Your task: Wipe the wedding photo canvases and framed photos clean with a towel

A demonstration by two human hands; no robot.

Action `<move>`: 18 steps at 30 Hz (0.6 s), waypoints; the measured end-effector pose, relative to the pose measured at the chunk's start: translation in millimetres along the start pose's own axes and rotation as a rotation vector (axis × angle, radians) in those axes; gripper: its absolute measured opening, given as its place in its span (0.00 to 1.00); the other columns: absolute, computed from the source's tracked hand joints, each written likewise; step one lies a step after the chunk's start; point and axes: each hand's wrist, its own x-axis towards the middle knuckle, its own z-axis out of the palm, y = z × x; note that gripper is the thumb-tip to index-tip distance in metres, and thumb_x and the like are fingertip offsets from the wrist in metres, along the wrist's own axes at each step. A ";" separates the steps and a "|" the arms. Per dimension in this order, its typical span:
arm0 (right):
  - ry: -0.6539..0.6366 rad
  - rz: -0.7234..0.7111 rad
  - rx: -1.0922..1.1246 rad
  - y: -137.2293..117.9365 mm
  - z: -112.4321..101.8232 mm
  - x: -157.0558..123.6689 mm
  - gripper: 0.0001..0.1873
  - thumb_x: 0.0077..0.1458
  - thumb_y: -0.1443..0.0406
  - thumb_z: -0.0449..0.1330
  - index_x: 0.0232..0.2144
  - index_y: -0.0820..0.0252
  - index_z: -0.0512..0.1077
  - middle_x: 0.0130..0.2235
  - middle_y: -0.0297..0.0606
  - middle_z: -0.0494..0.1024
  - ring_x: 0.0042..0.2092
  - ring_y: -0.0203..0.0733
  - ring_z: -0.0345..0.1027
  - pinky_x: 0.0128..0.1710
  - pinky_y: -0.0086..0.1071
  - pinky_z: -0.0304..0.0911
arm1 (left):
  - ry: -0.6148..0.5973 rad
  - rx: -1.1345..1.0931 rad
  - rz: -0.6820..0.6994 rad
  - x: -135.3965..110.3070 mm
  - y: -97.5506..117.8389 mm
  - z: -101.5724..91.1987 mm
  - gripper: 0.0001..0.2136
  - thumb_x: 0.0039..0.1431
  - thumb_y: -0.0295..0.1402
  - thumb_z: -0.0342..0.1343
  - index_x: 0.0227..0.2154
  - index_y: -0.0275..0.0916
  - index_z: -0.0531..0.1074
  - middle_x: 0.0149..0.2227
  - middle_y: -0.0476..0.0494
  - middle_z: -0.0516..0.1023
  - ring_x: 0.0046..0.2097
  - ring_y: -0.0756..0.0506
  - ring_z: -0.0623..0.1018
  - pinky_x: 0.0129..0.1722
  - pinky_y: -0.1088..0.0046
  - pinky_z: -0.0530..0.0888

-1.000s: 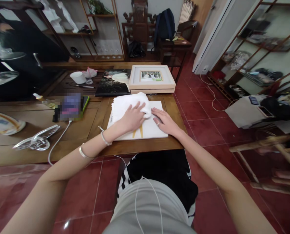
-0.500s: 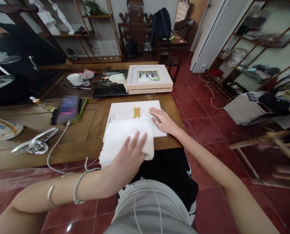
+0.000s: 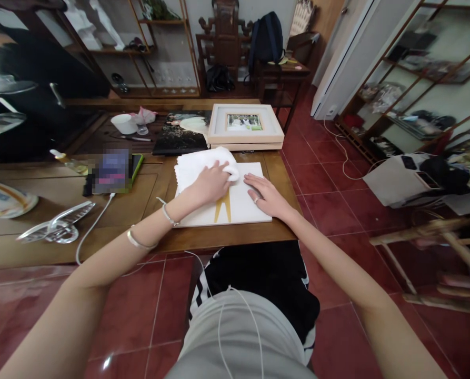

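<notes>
A white towel [image 3: 197,167] lies bunched over the far left part of a flat white board [image 3: 245,210]. My left hand [image 3: 211,181] presses down on the towel with its fingers curled into it. From under the towel and hand, two prongs of a flat gold-coloured piece [image 3: 223,207] point towards me; its upper part is hidden. On the board's right side rests my right hand [image 3: 267,196], palm down with fingers stretched out, holding nothing.
Behind the board are a stack of light wooden picture frames [image 3: 245,138] and a dark photo print [image 3: 183,134]. To the left lie a phone [image 3: 112,171] with a white cable, a clear hair claw [image 3: 57,223] and a dropper bottle [image 3: 69,162]. The wooden table [image 3: 203,238] ends close to my lap.
My left hand has slid the towel away from me, from the board's near edge to its far side. The gold piece's prongs now show and its top is covered. My right hand stays put.
</notes>
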 end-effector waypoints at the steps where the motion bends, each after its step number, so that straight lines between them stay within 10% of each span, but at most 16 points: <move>1: 0.000 0.001 0.002 -0.1 -0.1 0.0 0.22 0.64 0.64 0.49 0.58 0.59 0.68 0.64 0.46 0.67 0.68 0.48 0.55 0.67 0.54 0.48 | 0.007 -0.004 -0.022 1.7 -4.6 3.1 0.19 0.69 0.30 0.40 0.51 0.30 0.74 0.67 0.28 0.59 0.66 0.30 0.61 0.56 0.48 0.68; 8: -0.005 0.012 0.026 -2.7 -0.9 0.0 0.23 0.63 0.64 0.50 0.59 0.58 0.68 0.64 0.45 0.67 0.68 0.47 0.54 0.68 0.54 0.47 | 0.003 -0.016 -0.118 -22.5 -19.6 14.8 0.19 0.68 0.31 0.41 0.49 0.30 0.75 0.68 0.29 0.57 0.67 0.28 0.58 0.56 0.41 0.66; 18: 0.000 0.032 0.036 -5.5 -1.0 -0.4 0.23 0.63 0.65 0.50 0.59 0.56 0.68 0.64 0.43 0.67 0.68 0.46 0.54 0.68 0.54 0.46 | -0.065 0.005 0.048 -145.7 39.3 1.6 0.16 0.59 0.21 0.46 0.33 0.35 0.81 0.66 0.31 0.60 0.66 0.25 0.61 0.55 0.43 0.71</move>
